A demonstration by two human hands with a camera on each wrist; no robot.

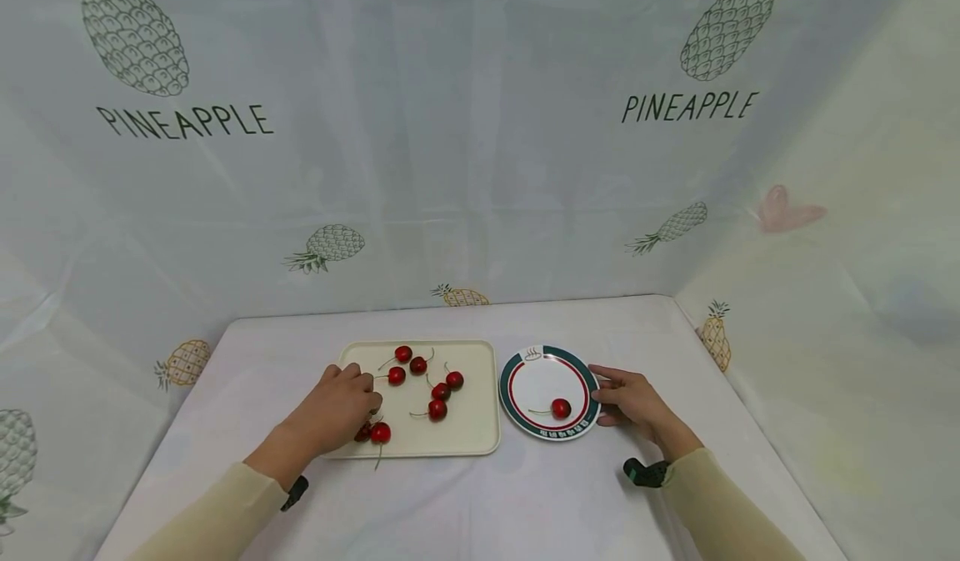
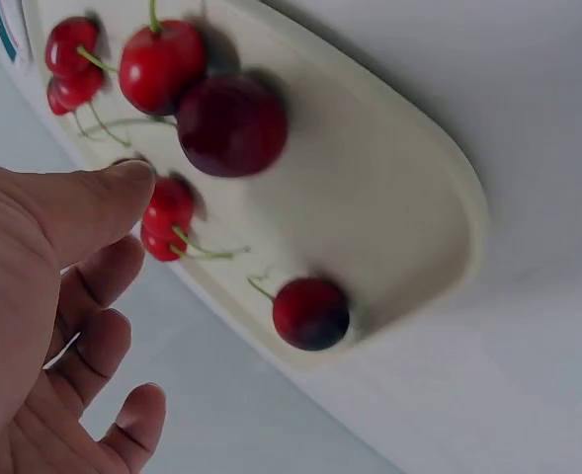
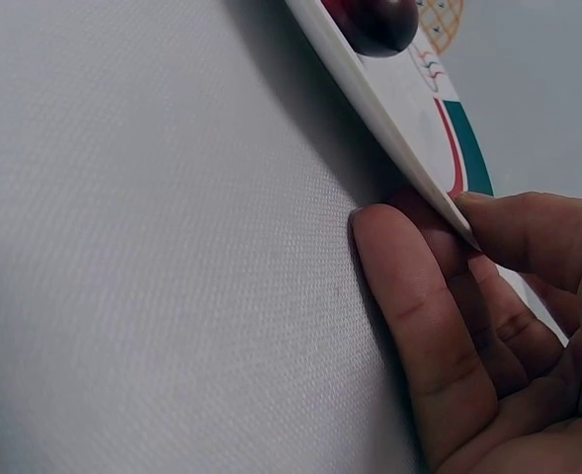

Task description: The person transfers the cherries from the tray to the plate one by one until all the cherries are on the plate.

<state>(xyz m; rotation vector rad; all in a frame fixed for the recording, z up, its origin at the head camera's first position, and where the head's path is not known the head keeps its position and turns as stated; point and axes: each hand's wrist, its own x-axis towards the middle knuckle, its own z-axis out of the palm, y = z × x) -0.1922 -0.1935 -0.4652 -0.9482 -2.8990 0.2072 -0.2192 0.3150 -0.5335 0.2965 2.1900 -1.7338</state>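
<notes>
My left hand (image 1: 339,407) hovers over the left part of a cream tray (image 1: 472,440) with several stemmed red cherries. Its thumb is extended and its other fingers are loosely bent, with nothing between them in the left wrist view. Near the thumb tip, a dark cherry (image 2: 233,124) and a brighter cherry (image 2: 162,69) lie side by side. Another cherry (image 2: 310,313) sits alone by the tray's edge, hidden under the hand in the head view. On the right, my right hand (image 1: 633,398) pinches the rim of a green-banded white plate (image 1: 536,394), thumb on top and fingers beneath. One cherry (image 1: 560,408) lies on the plate.
Tray and plate stand side by side on a white-covered table (image 1: 465,511). A pale pineapple-print curtain (image 1: 465,169) hangs behind the table and along its sides. More cherries (image 1: 437,410) are spread over the tray's middle and far side.
</notes>
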